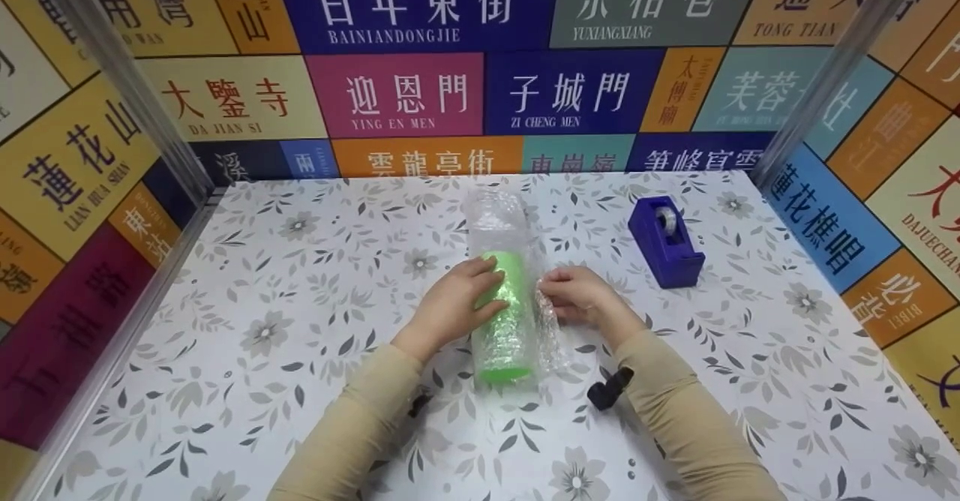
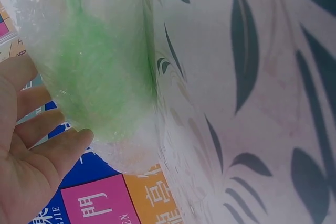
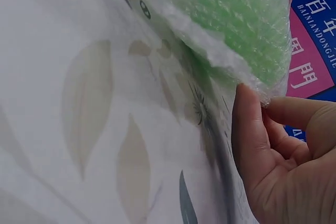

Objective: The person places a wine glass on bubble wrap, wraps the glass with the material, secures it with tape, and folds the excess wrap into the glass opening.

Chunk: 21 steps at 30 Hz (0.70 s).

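A bright green cylinder [image 1: 510, 362] lies lengthwise in the middle of the table, seen through the clear bubble wrap [image 1: 496, 216] around it. The wrap reaches past its far end. My left hand [image 1: 461, 298] rests on the wrapped cylinder from the left, fingers and thumb spread over its upper side. On the other side, my right hand [image 1: 581, 298] pinches the loose edge of the wrap between thumb and forefinger. That pinched edge stands a little away from the cylinder in the right wrist view, where the bubbled sheet [image 3: 226, 59] shows close up.
A purple tape dispenser [image 1: 666, 242] with a roll of tape stands on the table to the right, beyond my right hand. Flower-patterned cloth [image 1: 285, 403] covers the table. Panels with large printed characters [image 1: 409, 6] wall it in at the back and both sides.
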### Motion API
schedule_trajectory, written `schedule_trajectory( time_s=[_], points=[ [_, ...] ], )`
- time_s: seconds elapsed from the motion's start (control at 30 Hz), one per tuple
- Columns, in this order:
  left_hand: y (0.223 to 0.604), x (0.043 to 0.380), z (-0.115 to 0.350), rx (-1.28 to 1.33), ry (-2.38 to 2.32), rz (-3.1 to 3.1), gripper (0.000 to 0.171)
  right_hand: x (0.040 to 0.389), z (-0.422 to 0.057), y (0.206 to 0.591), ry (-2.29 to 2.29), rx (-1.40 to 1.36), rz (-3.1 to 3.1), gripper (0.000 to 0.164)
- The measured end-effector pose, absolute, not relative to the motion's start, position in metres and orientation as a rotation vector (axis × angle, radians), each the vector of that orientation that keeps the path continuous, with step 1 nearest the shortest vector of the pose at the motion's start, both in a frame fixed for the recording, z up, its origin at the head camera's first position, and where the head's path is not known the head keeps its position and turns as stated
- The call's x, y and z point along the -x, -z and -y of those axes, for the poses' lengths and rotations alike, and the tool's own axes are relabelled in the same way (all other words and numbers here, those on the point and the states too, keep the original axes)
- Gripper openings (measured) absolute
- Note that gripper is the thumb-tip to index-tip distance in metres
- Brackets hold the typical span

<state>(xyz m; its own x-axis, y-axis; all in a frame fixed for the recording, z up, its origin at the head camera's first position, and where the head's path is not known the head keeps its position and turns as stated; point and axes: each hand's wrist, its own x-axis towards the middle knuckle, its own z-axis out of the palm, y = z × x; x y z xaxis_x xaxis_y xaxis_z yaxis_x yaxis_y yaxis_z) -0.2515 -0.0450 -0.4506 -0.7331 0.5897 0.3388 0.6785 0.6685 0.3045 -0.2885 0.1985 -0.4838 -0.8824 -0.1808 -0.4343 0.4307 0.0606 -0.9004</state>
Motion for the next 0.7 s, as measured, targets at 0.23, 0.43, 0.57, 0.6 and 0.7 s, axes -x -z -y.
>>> schedule_trajectory(
  time_s=[0.23,0.43,0.57,0.6,0.7],
  points=[
    [0.455,0.249,0.045,1.002,0.663,2.651,0.049,0.285,-0.193,0.475,1.886,-0.231,-1.949,0.008],
    [0.457,0.248,0.044,0.976,0.711,2.645,0.048,0.281,-0.192,0.467,1.890,-0.143,-2.013,0.006],
    [0.457,0.247,0.043,0.961,0.741,2.644,0.048,0.280,-0.192,0.462,1.824,-0.021,-2.151,0.006],
    [0.457,0.247,0.042,0.956,0.746,2.648,0.047,0.280,-0.192,0.460,1.803,-0.009,-2.186,0.007],
    [0.458,0.247,0.041,0.948,0.768,2.659,0.046,0.281,-0.192,0.453,1.739,0.006,-2.265,0.010]
  ],
)
